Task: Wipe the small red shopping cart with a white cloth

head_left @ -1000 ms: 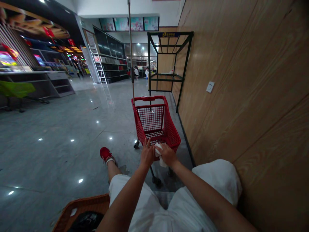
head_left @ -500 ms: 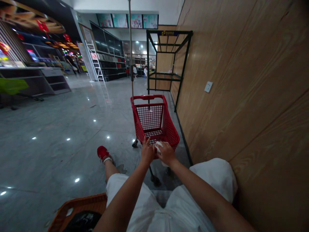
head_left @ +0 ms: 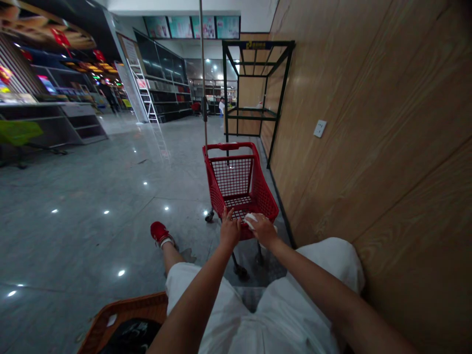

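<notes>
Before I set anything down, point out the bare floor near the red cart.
Bare floor lies left of the red cart, between the grey counter and the red shoe. Crowded: the cart's near rim, with the left hand, right hand and white wad; and its right side, close to the wooden wall.

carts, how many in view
2 clearly: the red cart, by the left hand and right hand; the green cart, cut off at the left edge. Others may be hidden farther back.

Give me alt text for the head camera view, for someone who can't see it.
At the near end of a red shopping cart, a person's right hand holds a white cloth or tissue, with the left hand beside it. A dark metal frame stands behind, along a brown wall.
</notes>
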`<state>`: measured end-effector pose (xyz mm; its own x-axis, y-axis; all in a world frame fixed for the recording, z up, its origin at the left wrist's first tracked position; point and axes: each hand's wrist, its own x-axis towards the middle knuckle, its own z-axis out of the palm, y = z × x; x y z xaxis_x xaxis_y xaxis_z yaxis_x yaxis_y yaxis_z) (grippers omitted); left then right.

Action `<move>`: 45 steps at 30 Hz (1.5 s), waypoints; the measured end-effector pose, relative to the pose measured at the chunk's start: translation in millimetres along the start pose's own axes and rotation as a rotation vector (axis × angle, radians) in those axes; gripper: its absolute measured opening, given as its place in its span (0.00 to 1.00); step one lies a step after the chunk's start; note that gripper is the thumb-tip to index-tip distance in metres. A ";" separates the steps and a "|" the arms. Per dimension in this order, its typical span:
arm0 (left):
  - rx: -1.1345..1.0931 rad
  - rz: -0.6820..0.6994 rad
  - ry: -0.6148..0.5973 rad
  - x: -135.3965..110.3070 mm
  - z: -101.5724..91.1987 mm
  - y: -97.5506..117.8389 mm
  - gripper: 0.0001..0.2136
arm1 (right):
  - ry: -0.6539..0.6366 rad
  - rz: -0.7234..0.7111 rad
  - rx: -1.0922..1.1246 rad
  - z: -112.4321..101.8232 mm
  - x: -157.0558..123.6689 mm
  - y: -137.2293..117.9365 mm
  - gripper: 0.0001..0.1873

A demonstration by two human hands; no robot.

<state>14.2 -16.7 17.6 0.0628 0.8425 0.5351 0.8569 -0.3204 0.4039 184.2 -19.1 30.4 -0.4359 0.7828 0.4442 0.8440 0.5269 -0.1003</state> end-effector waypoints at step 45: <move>0.037 0.247 -0.216 15.1 -1.2 -4.1 0.18 | 0.029 -0.006 -0.002 -10.8 14.5 75.5 0.31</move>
<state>11.1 -3.2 24.9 0.3746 0.8147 0.4426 0.8199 -0.5140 0.2522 245.0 28.5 38.8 -0.4316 0.7695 0.4707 0.8419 0.5310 -0.0960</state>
